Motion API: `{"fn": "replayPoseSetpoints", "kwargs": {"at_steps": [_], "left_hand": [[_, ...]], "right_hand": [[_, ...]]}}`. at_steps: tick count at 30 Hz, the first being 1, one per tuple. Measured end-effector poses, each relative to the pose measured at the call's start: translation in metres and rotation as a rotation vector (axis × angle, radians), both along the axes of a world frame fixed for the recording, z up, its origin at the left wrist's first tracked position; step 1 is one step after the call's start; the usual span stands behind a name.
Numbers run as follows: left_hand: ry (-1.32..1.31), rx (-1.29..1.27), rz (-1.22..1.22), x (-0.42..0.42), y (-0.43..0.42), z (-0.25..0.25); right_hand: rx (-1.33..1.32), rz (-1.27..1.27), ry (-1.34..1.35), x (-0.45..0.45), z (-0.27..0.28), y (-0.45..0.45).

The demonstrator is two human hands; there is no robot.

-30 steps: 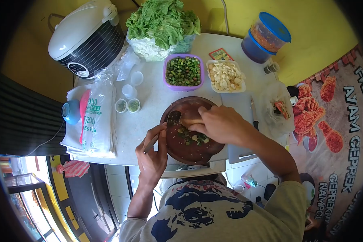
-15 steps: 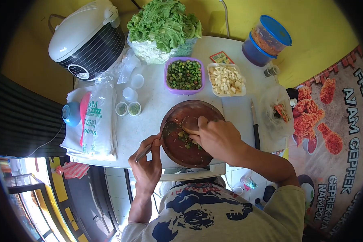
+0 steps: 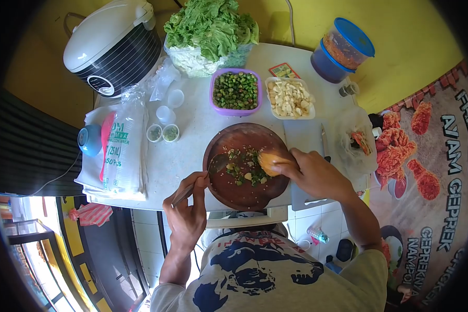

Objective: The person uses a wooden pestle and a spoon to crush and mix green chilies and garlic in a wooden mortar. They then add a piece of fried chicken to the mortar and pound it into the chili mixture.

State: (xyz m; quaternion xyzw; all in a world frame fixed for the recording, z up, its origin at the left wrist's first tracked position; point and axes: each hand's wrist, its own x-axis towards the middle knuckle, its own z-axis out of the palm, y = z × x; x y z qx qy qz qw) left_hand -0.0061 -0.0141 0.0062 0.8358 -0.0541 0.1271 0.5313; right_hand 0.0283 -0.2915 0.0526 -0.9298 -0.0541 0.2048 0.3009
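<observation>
1 mortar (image 3: 239, 195) holds green and pale pieces (image 3: 248, 169) beside the pestle (image 3: 275, 161).

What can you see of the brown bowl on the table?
The bowl is round, wide and shallow, reddish brown, perhaps wood or clay. It sits at the near edge of the table, holding green bits and pale pieces. The left hand holds a spoon reaching into it; the right hand holds a pestle over it.

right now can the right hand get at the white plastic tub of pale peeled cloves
Probably yes: only the flat pale cutting board seems to lie between the right hand and the open white plastic tub. The hand grips a brown wooden pestle, though, which it would likely need to put down first.
</observation>
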Motion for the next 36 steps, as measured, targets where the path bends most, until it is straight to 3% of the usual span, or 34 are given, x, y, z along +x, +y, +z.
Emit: {"fn": "replayPoseSetpoints", "kwargs": {"at_steps": [3,13,25,28,31,35,36], "left_hand": [[0.045,-0.011,0.017,-0.005,0.001,0.004],[0.071,-0.017,-0.036,-0.003,-0.014,-0.001],[0.036,0.024,0.022,0.006,-0.001,-0.001],[0.043,0.036,0.030,0.004,0.000,-0.001],[0.025,0.035,0.063,0.007,0.000,-0.004],[0.010,0.011,0.068,0.009,-0.004,-0.008],[0.018,-0.013,0.082,0.009,-0.004,-0.009]], "right_hand": [[-0.183,0.029,-0.013,-0.024,0.000,-0.002],[-0.385,0.205,-0.269,-0.012,-0.015,0.044],[-0.431,0.472,-0.225,0.034,0.001,0.059],[-0.390,0.463,-0.110,0.032,0.009,0.052],[-0.375,0.477,-0.273,0.032,-0.007,0.057],[-0.403,0.495,-0.245,0.046,-0.016,0.051],[-0.303,0.422,-0.215,0.048,-0.021,0.042]]}}
